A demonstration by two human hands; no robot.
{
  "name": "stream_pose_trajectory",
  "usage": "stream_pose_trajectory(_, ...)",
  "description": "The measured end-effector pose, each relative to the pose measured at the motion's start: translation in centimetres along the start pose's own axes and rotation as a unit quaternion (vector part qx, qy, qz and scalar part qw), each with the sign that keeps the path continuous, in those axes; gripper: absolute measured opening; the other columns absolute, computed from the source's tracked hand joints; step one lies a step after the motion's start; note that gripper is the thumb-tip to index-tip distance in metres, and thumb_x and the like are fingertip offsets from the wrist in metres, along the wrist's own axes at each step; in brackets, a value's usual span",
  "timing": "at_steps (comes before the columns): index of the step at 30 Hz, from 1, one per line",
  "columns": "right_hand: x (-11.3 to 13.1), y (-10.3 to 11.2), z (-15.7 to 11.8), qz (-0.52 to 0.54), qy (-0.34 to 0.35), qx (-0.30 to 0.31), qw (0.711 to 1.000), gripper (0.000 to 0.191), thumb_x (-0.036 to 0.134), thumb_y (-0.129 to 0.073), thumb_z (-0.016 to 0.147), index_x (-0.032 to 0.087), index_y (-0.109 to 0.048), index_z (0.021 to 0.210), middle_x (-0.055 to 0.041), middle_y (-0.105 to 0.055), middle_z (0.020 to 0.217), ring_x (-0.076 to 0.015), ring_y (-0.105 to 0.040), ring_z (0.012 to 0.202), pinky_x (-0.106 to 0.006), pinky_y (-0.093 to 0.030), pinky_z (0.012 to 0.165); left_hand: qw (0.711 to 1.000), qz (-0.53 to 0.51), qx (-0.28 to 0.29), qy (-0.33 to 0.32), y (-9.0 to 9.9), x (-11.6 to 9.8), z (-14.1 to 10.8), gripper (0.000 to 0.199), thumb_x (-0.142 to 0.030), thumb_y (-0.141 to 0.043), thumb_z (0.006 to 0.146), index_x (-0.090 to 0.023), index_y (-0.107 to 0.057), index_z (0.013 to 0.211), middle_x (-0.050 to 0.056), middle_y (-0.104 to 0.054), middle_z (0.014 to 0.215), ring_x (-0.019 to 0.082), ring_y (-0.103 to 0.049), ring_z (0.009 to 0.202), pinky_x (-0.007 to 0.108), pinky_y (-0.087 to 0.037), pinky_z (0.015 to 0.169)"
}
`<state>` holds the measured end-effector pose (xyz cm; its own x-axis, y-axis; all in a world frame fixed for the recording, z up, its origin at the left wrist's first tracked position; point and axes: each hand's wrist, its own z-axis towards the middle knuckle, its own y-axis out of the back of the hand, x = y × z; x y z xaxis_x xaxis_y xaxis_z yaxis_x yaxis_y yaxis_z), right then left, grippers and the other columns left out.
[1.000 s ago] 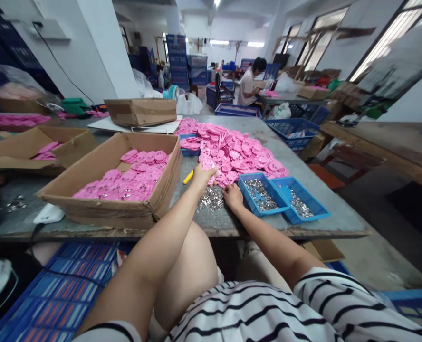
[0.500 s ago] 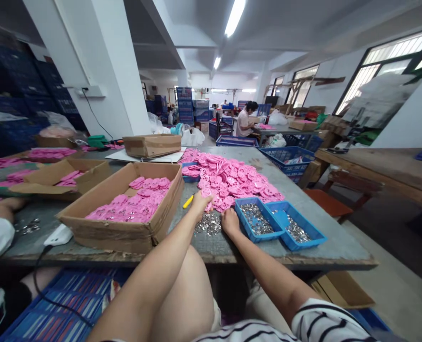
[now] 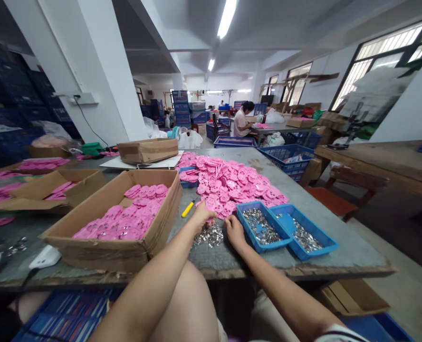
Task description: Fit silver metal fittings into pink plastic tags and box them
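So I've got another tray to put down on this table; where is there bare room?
Bare grey top lies right of the blue trays toward the table's right edge, and beyond the pink pile at the far end. It is crowded between the cardboard box and the trays: both hands, left hand and right hand, the metal bits and a yellow knife.

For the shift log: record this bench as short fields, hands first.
left hand: at the near edge of the pink pieces, grip unclear
right hand: fingers on the loose metal bits
blue trays: two, side by side right of the hands, holding metal bits
cardboard box: left of the hands, partly filled with pink pieces
yellow knife: on the table beside the box
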<state>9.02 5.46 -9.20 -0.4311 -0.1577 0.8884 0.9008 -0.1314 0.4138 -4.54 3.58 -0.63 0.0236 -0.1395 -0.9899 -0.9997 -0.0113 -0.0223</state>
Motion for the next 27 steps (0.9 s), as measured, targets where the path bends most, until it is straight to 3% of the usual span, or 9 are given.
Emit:
stream_pose_trajectory(8,2.6,0.8,1.1,0.198,-0.021,0.096,0.975,0.038,0.055,-0.063,0.066,0.022,-0.044,0.060,0.0028,-0.051,0.053,-0.0117,-0.046,0.048,-0.025,-0.036,0.049,0.998,0.016,-0.015,-0.067,-0.4,-0.1,0.2,0.040,-0.006,-0.066,0.055,-0.018,-0.050,0.089,-0.006,-0.054,0.066,0.007,-0.045,0.050,0.018,-0.035,0.047)
stream_pose_trajectory(13,4.1,1.8,1.3,0.248,-0.031,0.128,0.960,0.035,0.049,-0.069,0.061,0.021,-0.048,0.061,0.0040,-0.053,0.054,-0.0097,-0.045,0.047,-0.024,-0.035,0.048,0.994,0.035,-0.056,-0.086,-0.7,-0.5,0.3,0.042,-0.001,-0.066,0.053,-0.017,-0.052,0.089,-0.003,-0.058,0.078,0.008,-0.049,0.063,0.017,-0.038,0.054)
stream_pose_trajectory(16,4.7,2.1,1.3,0.262,-0.028,0.136,0.955,0.032,0.045,-0.071,0.059,0.021,-0.051,0.061,0.0046,-0.053,0.054,-0.0094,-0.044,0.048,-0.025,-0.036,0.049,0.995,0.037,-0.050,-0.080,-0.7,-0.5,0.2,0.040,-0.003,-0.067,0.055,-0.017,-0.051,0.089,-0.004,-0.057,0.072,0.007,-0.048,0.055,0.018,-0.037,0.049)
stream_pose_trajectory(22,5.7,2.5,1.6,0.290,-0.030,0.144,0.946,0.029,0.038,-0.073,0.054,0.021,-0.054,0.067,0.0056,-0.054,0.053,-0.0099,-0.046,0.050,-0.024,-0.036,0.051,0.998,-0.044,0.016,-0.049,-0.5,-0.7,-0.2,0.039,-0.014,-0.069,0.054,-0.017,-0.050,0.088,-0.004,-0.058,0.062,0.008,-0.049,0.044,0.019,-0.035,0.041)
stream_pose_trajectory(27,6.3,2.8,1.3,0.315,-0.046,0.144,0.937,0.031,0.041,-0.077,0.055,0.018,-0.058,0.063,0.0026,-0.059,0.054,-0.0095,-0.048,0.050,-0.025,-0.035,0.052,0.993,-0.083,-0.026,-0.082,-0.7,-0.8,-0.2,0.041,-0.015,-0.069,0.049,-0.017,-0.049,0.085,-0.005,-0.056,0.058,0.008,-0.049,0.043,0.019,-0.035,0.041)
